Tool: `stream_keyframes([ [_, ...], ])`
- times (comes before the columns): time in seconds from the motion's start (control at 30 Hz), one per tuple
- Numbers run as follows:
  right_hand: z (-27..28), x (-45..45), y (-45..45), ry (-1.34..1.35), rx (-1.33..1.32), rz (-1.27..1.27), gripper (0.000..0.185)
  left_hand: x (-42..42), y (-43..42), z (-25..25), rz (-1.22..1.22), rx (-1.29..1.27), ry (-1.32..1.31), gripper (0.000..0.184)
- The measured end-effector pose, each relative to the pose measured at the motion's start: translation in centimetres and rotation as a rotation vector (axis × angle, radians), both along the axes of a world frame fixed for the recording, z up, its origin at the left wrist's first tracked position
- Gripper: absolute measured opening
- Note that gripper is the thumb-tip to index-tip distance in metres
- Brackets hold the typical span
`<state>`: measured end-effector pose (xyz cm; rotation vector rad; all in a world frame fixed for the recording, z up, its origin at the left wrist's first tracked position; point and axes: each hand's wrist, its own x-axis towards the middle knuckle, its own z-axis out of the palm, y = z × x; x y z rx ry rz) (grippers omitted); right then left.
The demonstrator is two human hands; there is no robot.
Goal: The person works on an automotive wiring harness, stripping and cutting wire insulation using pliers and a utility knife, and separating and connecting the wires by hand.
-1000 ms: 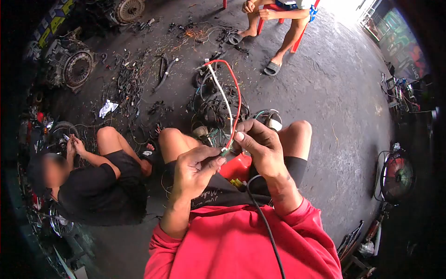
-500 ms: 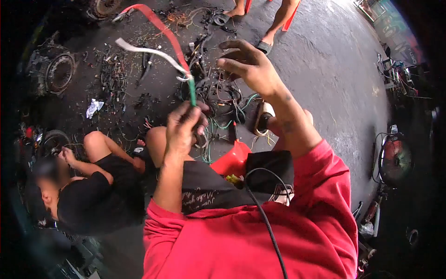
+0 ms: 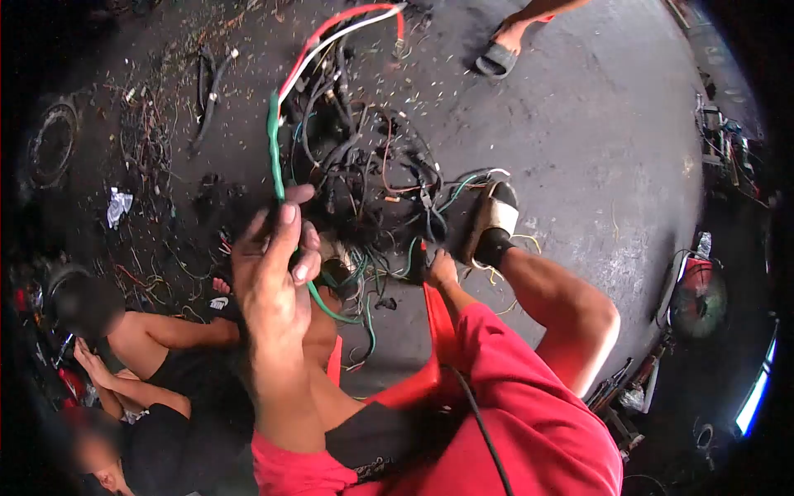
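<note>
My left hand (image 3: 277, 273) is raised in front of me, closed on a green-sheathed cable (image 3: 275, 145). Above the fingers, a red wire (image 3: 341, 18) and a white wire (image 3: 327, 41) come out of the green end and bend to the right. Below the hand, the green length hangs down toward the floor. Lower down, my right hand (image 3: 444, 269) is curled beside a slim black object with a red tip (image 3: 424, 246), over the red plastic stool (image 3: 434, 322). What lies inside its fingers is partly hidden.
Dark wiring harnesses (image 3: 339, 140) lie tangled on the floor ahead, with pliers (image 3: 428, 207) by my sandalled foot (image 3: 496, 217). People sit close at the left. Another person's foot (image 3: 498, 58) is at the top. A fan (image 3: 699, 298) stands at right.
My right hand has dropped from its raised, spread position to beside the red stool. The left hand, still holding the cable, moved left and lower; the red and white wires now bend right.
</note>
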<state>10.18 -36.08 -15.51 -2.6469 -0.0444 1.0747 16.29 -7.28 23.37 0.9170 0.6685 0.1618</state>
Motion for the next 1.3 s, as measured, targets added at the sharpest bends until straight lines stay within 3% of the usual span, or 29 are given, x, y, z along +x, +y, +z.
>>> stream_keyframes([
  [0.1, -1.4, 1.1, 1.6, 0.029, -0.018, 0.04, 0.051, 0.2, 0.0, -0.4, 0.091, -0.004, 0.034, 0.025],
  [0.17, -2.5, 1.7, 1.9, 0.325, -0.102, -0.217, 0.044, 0.4, 0.3, -0.2, 0.085, -0.002, 0.059, 0.027],
  [0.2, -3.1, 1.1, 1.8, 0.282, -0.091, -0.398, 0.05, 0.5, 0.6, -0.2, 0.048, 0.01, 0.056, 0.029],
  [0.23, -3.3, 0.8, 1.1, 0.279, -0.095, -0.39, 0.05, 0.4, 0.7, 0.0, 0.012, 0.02, 0.046, 0.031],
  [0.3, -3.1, 2.3, -0.4, 0.293, -0.107, 0.189, 0.054, 0.7, 0.6, 0.5, 0.02, 0.049, 0.002, 0.033],
  [0.33, -2.8, 2.8, -0.8, 0.193, -0.088, 0.364, 0.049, 0.7, 0.5, 0.6, 0.035, 0.024, -0.024, 0.033],
  [0.37, -2.4, 4.3, -1.9, 0.241, -0.083, 0.483, 0.046, 0.6, 0.3, 0.5, 0.046, -0.001, -0.05, 0.033],
  [0.43, 8.2, 10.4, 0.0, 0.323, -0.047, 0.715, 0.039, 0.2, 0.7, -0.5, 0.005, -0.065, -0.143, 0.035],
  [0.5, 9.7, 13.5, 0.6, 0.025, -0.102, 0.82, 0.02, 0.1, 0.7, -1.3, 0.029, -0.145, -0.181, 0.037],
  [0.57, 17.5, 16.4, 1.8, -0.326, 0.23, 0.493, 0.039, 0.2, 1.2, -2.8, -0.028, -0.174, -0.214, 0.041],
  [0.6, 14.0, 18.4, 0.3, -0.596, 0.55, 0.522, 0.045, 0.6, 1.0, -2.4, -0.037, -0.178, -0.242, 0.04],
  [0.63, 16.5, 19.7, 1.3, -0.544, 0.75, 0.427, 0.041, 1.1, 0.8, -1.8, -0.049, -0.181, -0.269, 0.039],
  [0.67, 26.3, 20.7, 4.9, 0.022, 0.721, -0.154, 0.038, 1.6, 0.6, -1.6, -0.047, -0.162, -0.299, 0.038],
  [0.7, 30.1, 20.6, 6.2, 0.009, 0.732, -0.144, 0.038, 2.1, 0.4, -1.3, -0.047, -0.135, -0.282, 0.036],
  [0.77, 34.8, 20.8, 7.6, 0.176, 1.08, -0.435, 0.02, 3.1, 0.4, -1.5, -0.065, -0.108, -0.266, 0.033],
  [0.8, 37.3, 20.9, 7.9, 0.083, 1.018, -0.219, 0.026, 3.6, 0.4, -1.8, -0.06, -0.089, -0.26, 0.031],
  [0.9, 35.8, 21.0, 9.4, 0.11, 1.184, -0.208, 0.041, 4.2, 0.7, -2.6, -0.075, -0.063, -0.213, 0.033],
  [1.0, 38.2, 21.5, 11.3, 0.299, 1.085, -0.103, 0.037, 4.4, 1.7, -2.9, -0.097, -0.043, -0.111, 0.032],
  [1.1, 38.3, 21.8, 11.5, 0.326, 1.12, -0.163, 0.035, 5.0, 2.9, -3.5, -0.111, -0.011, -0.117, 0.032],
  [1.13, 38.3, 22.1, 11.4, 0.204, 1.115, -0.104, 0.035, 5.0, 3.2, -3.7, -0.061, -0.014, -0.117, 0.033],
  [1.3, 37.2, 22.5, 11.2, 0.148, 1.118, -0.15, 0.033, 5.6, 3.5, -3.5, -0.012, 0.04, -0.038, 0.034],
])
